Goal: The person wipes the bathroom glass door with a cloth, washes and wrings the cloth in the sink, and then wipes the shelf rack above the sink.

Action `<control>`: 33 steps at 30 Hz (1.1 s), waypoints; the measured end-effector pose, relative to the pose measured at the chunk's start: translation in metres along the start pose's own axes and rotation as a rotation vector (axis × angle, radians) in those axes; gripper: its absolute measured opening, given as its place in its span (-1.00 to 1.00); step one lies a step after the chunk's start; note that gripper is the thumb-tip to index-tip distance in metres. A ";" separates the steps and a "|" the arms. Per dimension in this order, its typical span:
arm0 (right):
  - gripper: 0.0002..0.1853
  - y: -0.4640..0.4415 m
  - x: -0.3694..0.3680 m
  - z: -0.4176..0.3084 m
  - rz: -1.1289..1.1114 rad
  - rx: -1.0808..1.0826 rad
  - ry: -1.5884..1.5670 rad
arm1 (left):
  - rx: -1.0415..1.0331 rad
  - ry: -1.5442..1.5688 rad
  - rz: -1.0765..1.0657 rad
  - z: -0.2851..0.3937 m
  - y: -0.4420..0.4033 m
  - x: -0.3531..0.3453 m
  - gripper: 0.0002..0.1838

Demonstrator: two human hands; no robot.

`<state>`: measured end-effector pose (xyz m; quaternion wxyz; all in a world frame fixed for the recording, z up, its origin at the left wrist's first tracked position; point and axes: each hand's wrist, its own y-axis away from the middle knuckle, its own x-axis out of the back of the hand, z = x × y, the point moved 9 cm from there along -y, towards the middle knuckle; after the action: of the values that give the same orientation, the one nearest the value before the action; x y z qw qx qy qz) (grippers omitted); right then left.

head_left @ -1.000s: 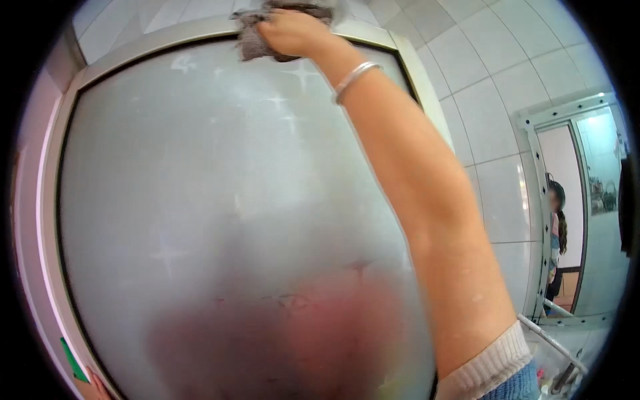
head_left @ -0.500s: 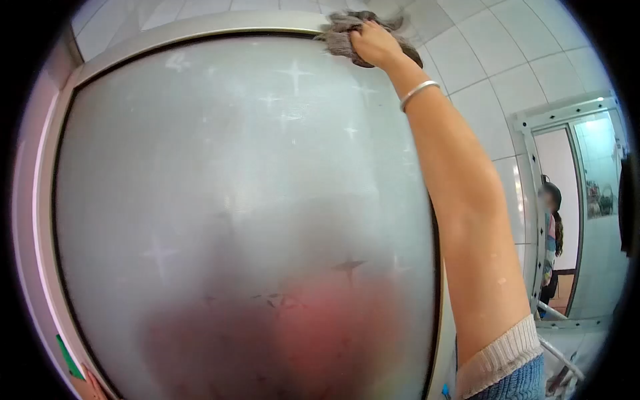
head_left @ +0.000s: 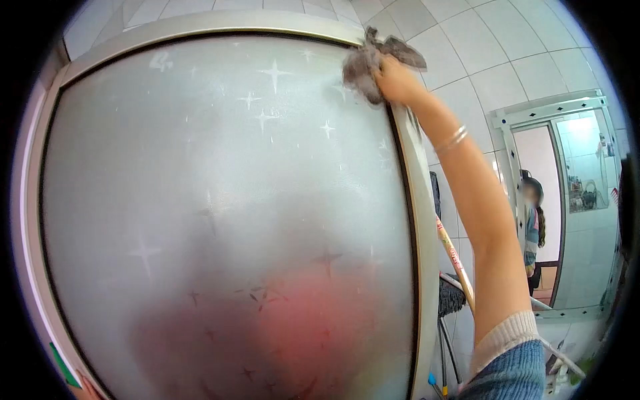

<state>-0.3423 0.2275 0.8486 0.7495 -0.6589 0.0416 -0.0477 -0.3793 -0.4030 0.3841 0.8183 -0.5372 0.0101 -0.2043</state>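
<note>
Grey cloth [head_left: 363, 72], blue knitted sleeve [head_left: 510, 370] with a cream cuff [head_left: 505, 339], frosted pane [head_left: 227, 167] patterned with pale stars.

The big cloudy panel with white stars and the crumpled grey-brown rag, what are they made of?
The cloudy panel looks like smooth frosted glass, perhaps plastic: only blurred shapes show through it. The grey-brown rag looks like soft, matt cloth, since it bunches in the right hand; the fibre isn't clear.

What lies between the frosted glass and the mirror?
Between glass and mirror, the head view mainly shows a metal frame, lettered pole, dark bristles, the right arm and tiled wall.
</note>
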 end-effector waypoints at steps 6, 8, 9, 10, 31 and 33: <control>-0.45 0.033 0.006 -0.003 0.112 -0.017 -0.147 | 0.320 0.726 -0.054 -0.018 0.006 -0.011 -0.32; -0.55 -0.020 0.001 0.010 0.153 -0.029 -0.217 | -0.086 0.223 0.009 -0.011 0.004 -0.006 -0.34; -0.65 -0.044 0.002 0.016 0.179 -0.107 -0.176 | -0.284 -0.034 0.034 -0.001 0.007 -0.007 -0.35; -0.70 -0.077 -0.009 0.017 0.215 0.103 -0.015 | -0.118 0.250 0.015 -0.019 0.005 -0.006 -0.34; -0.68 -0.038 -0.002 -0.008 0.236 0.117 0.112 | -0.309 -0.688 0.031 0.032 0.006 0.011 -0.14; -0.71 0.003 0.011 -0.037 0.418 0.160 -0.030 | -0.200 -0.696 -0.083 0.010 0.007 0.004 -0.14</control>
<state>-0.3363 0.1904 0.8407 0.7936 -0.5750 0.1623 0.1153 -0.3713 -0.3931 0.3835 0.7072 -0.6518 -0.2710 -0.0403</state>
